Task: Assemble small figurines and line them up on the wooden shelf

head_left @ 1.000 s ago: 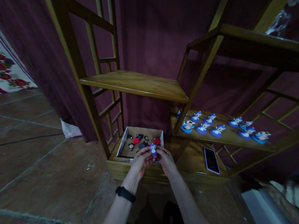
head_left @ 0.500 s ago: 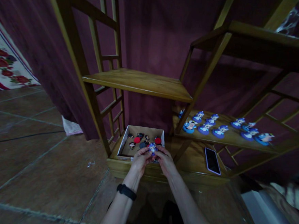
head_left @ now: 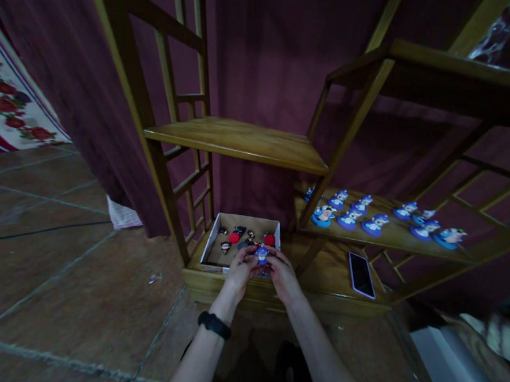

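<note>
Both my hands meet over the front edge of a cardboard box (head_left: 217,237) on the bottom board of a wooden shelf unit. My left hand (head_left: 239,269) and my right hand (head_left: 281,270) pinch a small blue and white figurine (head_left: 262,254) between their fingertips. A black band sits on my left wrist. Inside the box lie several small dark and red pieces (head_left: 234,237).
Several blue figurines (head_left: 373,224) stand in rows on a low shelf (head_left: 393,238) to the right. A phone (head_left: 360,274) lies flat on the bottom board beside my right hand. A bare wooden shelf (head_left: 242,139) hangs above the box. Dark red curtain behind, tiled floor to the left.
The view has shifted slightly rightward. My hands stay together on the figurine and have turned it a little; it sits lower between the fingers.
</note>
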Motion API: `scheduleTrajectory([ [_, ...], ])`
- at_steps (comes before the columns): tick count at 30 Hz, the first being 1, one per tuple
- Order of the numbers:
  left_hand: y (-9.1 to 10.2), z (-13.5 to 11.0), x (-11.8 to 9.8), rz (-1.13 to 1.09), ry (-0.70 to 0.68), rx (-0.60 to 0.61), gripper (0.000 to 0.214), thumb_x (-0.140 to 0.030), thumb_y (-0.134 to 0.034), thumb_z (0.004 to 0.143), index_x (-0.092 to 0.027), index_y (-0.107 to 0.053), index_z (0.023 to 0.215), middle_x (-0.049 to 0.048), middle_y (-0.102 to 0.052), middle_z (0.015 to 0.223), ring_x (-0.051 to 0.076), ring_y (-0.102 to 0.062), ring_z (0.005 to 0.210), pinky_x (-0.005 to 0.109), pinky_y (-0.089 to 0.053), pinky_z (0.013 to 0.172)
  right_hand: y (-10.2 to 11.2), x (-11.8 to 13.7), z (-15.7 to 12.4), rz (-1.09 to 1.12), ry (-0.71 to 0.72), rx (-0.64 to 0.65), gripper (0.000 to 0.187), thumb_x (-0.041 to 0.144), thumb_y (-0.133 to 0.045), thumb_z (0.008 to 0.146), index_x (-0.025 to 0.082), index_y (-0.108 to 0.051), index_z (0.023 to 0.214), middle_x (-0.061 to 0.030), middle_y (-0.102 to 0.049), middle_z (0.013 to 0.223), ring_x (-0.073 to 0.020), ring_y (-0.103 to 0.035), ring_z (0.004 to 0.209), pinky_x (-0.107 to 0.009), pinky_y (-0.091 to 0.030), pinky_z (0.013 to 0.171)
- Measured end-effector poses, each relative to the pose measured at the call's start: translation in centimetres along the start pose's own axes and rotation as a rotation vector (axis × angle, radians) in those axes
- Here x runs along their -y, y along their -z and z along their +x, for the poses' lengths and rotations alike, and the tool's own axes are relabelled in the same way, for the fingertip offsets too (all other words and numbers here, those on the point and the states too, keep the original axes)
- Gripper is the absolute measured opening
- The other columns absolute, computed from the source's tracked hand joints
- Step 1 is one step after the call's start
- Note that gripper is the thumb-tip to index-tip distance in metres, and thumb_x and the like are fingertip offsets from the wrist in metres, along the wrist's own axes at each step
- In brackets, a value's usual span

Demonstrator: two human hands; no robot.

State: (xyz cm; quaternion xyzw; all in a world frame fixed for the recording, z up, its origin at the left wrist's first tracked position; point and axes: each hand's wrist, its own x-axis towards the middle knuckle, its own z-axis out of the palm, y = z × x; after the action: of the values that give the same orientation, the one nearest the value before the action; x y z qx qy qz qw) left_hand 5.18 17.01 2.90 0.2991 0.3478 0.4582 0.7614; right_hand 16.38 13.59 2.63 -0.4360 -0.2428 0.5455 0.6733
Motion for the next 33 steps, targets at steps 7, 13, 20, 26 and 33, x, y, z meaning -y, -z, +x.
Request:
scheduleTrajectory([
  [7, -0.4, -0.4, -2.0, 0.095, -0.102, 0.13, 0.03, -0.025, -0.073, 0.062, -0.014, -0.061, 0.088, 0.0055, -0.068, 0.076, 0.014, -0.062, 0.062, 0.027, -0.05, 0.061, -0.6, 1.5, -0.3, -0.065, 0.156, 0.109, 0.03, 0.024, -0.068, 0.065, 0.024, -0.066, 0.095, -0.0024, -0.067, 0.099, -0.0166, -0.059, 0.088, -0.029, -0.045, 0.079],
  [13, -1.0, -0.8, -2.4, 0.155, -0.186, 0.096, 0.025, -0.025, -0.072, 0.063, -0.012, -0.063, 0.082, 0.0045, -0.068, 0.07, 0.012, -0.06, 0.055, 0.024, -0.047, 0.057, -0.2, 1.3, 0.3, -0.166, 0.217, 0.072, 0.026, 0.029, -0.068, 0.067, 0.022, -0.066, 0.092, -0.0022, -0.068, 0.095, -0.0164, -0.059, 0.086, -0.029, -0.044, 0.08],
  [20, -0.6, -1.0, -2.8, 0.119, -0.097, 0.125, 0.026, -0.024, -0.074, 0.061, -0.013, -0.065, 0.083, 0.0056, -0.068, 0.072, 0.014, -0.062, 0.06, 0.026, -0.049, 0.062, -0.2, 1.4, 0.2, -0.234, 0.217, 0.089, 0.027, 0.031, -0.066, 0.069, 0.022, -0.067, 0.094, -0.0027, -0.067, 0.099, -0.0175, -0.058, 0.089, -0.03, -0.044, 0.082],
  [26, -0.2, -1.7, -4.3, 0.173, -0.085, 0.182, 0.027, -0.024, -0.075, 0.06, -0.012, -0.067, 0.082, 0.0062, -0.069, 0.074, 0.014, -0.062, 0.061, 0.026, -0.05, 0.063, -0.2, 2.3, -0.5, -0.307, 0.228, 0.114, 0.025, 0.03, -0.065, 0.069, 0.023, -0.068, 0.093, -0.0018, -0.068, 0.097, -0.0181, -0.059, 0.092, -0.032, -0.043, 0.086],
  [33, -0.2, -1.3, -4.8, 0.271, -0.101, 0.144, 0.022, -0.023, -0.074, 0.061, -0.012, -0.07, 0.079, 0.0038, -0.069, 0.072, 0.013, -0.06, 0.057, 0.024, -0.049, 0.059, -0.1, 2.4, -0.3, -0.369, 0.217, 0.162, 0.024, 0.032, -0.064, 0.071, 0.024, -0.068, 0.094, -0.0016, -0.067, 0.1, -0.0184, -0.059, 0.093, -0.031, -0.045, 0.084],
])
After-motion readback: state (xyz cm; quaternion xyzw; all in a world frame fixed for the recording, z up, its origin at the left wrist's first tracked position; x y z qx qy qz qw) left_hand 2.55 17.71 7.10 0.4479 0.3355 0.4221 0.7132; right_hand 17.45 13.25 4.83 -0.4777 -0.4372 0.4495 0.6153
